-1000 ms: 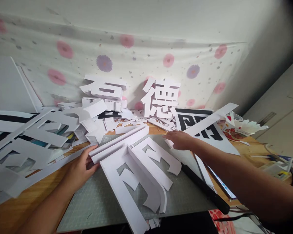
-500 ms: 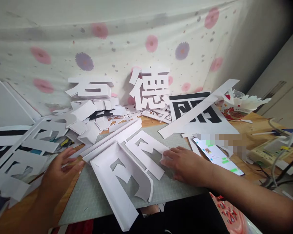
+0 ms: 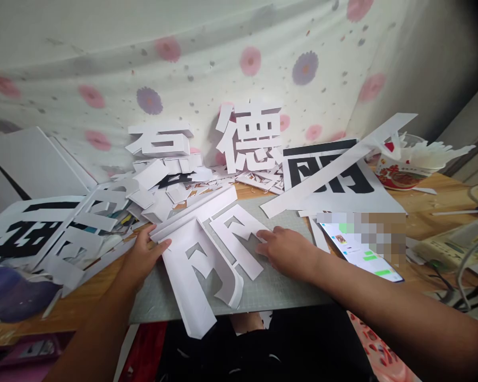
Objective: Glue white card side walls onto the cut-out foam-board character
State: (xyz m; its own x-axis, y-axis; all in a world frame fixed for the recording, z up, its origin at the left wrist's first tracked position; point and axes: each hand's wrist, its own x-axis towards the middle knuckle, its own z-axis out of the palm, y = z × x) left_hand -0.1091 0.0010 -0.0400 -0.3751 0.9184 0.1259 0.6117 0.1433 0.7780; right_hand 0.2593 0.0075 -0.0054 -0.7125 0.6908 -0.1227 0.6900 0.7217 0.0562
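Note:
A white foam-board character (image 3: 189, 265) with raised side walls lies on the grey-green cutting mat (image 3: 279, 286), its lower left leg over the mat's front edge. My left hand (image 3: 143, 254) has its thumb and fingers round the left end of the long top bar (image 3: 199, 215). At the character's right half, my right hand (image 3: 284, 249) touches the flat cut-out part (image 3: 239, 239) with its fingertips, the fingers bent. Whether those fingers pinch the board cannot be made out.
Finished white characters (image 3: 249, 138) stand at the back among offcuts. A printed black character sheet (image 3: 330, 201) lies behind my right hand under a long white strip (image 3: 314, 185). A lit phone (image 3: 366, 260), a paper bowl (image 3: 402, 172) and cables (image 3: 468, 276) are at the right.
My left hand has moved right onto the end of the top bar and closed on it. My right hand stays at the right half. The camera view has shifted.

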